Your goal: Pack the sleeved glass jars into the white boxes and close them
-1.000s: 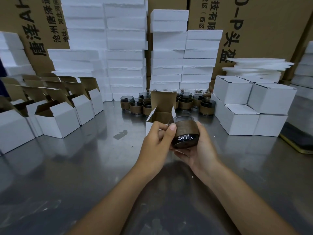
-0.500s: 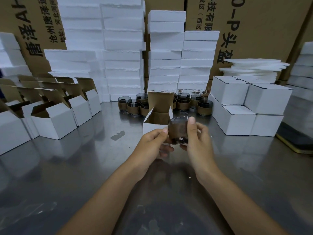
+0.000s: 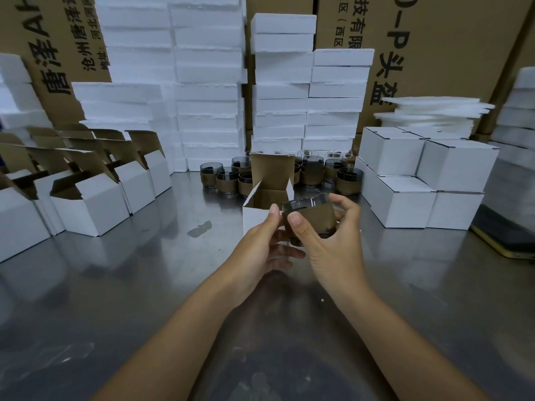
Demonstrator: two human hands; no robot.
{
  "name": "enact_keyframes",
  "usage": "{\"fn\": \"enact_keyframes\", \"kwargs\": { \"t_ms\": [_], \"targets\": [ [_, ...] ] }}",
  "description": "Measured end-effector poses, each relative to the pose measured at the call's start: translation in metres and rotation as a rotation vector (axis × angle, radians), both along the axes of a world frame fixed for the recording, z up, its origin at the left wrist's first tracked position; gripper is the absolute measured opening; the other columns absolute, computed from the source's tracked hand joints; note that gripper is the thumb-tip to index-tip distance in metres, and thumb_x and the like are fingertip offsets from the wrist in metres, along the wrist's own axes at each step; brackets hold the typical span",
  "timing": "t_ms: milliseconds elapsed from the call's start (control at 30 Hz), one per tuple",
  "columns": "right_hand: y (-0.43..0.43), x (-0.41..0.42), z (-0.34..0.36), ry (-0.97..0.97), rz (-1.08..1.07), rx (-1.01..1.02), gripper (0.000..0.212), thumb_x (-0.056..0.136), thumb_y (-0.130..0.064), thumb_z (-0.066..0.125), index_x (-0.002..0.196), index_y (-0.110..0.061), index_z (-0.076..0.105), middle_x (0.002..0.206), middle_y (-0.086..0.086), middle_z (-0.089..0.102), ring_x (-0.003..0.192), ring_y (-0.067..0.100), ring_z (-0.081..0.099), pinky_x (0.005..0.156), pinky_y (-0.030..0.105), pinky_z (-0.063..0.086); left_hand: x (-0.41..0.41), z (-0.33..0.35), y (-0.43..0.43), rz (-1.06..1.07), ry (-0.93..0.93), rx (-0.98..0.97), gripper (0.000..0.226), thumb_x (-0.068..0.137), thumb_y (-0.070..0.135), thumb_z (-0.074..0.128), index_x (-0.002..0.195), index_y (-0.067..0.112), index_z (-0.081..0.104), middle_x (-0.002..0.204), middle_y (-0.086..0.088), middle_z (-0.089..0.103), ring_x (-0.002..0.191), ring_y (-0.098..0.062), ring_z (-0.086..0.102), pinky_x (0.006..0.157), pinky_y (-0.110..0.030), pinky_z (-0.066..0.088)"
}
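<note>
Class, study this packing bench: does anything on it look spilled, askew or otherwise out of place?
Yes: a small dark smear marks the steel table, left of the open white box; it may be a spill or a scuff. The foam sheets at back right are stacked unevenly, edges jutting out. Otherwise, nothing stands out.

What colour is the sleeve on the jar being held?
Brown kraft-paper colour, plain, around the smoky glass jar; seen in the head view.

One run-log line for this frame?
stage: loading | both hands: sleeved jar | left hand | right hand | open box: empty
</note>
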State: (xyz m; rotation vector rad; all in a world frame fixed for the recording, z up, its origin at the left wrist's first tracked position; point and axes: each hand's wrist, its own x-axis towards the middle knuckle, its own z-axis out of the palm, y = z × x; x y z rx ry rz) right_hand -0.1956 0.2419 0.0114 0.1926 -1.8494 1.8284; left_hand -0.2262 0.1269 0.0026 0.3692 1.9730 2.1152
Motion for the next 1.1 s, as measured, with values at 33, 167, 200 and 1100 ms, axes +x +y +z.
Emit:
{"fn": "enact_keyframes", "kwargs": {
  "t_ms": [33, 167, 200, 1100],
  "targets": [
    [0.0, 0.0, 0.0, -0.004, 0.005, -0.004, 0.075, 0.052, -0.05, 0.07, 0.114, -0.028, 0.036, 0.093, -0.015, 0.053, 0.075, -0.021, 0.056, 0.057, -0.001, 0.041, 0.001, 0.001, 0.0, -0.005, 0.0, -0.002, 0.054, 0.083, 0.065, 0.03, 0.088, 0.033, 0.074, 0.096, 0.001, 0.072, 0.084, -0.016, 0.069, 0.092, -0.046, 0.05],
    [0.001, -0.001, -0.002, -0.026, 0.019, 0.001, 0.072, 0.05, -0.05, 0.073, 0.112, -0.025, 0.043, 0.088, -0.014, 0.058, 0.072, -0.016, 0.059, 0.057, 0.003, 0.043, 0.001, 0.002, -0.001, -0.004, 0.016, 0.004, 0.056, 0.071, 0.07, 0.038, 0.09, 0.032, 0.074, 0.095, 0.003, 0.073, 0.088, -0.018, 0.07, 0.091, -0.047, 0.05],
    [0.002, -0.002, -0.003, -0.025, 0.022, -0.003, 0.069, 0.051, -0.049, 0.073, 0.11, -0.026, 0.045, 0.085, -0.014, 0.06, 0.071, -0.015, 0.059, 0.056, 0.003, 0.043, 0.001, 0.001, -0.001, 0.007, 0.02, 0.015, 0.061, 0.071, 0.07, 0.04, 0.099, 0.026, 0.072, 0.101, -0.003, 0.072, 0.089, -0.021, 0.069, 0.089, -0.047, 0.051],
    [0.009, -0.014, -0.012, 0.112, 0.016, 0.146, 0.059, 0.064, -0.017, 0.084, 0.105, -0.043, 0.049, 0.101, -0.032, 0.061, 0.099, -0.007, 0.059, 0.081, 0.007, 0.044, 0.001, 0.001, -0.01, 0.045, 0.247, 0.16, 0.054, 0.076, 0.032, 0.067, 0.128, 0.024, 0.056, 0.127, 0.0, 0.061, 0.112, -0.014, 0.061, 0.083, -0.03, 0.052]
  ]
}}
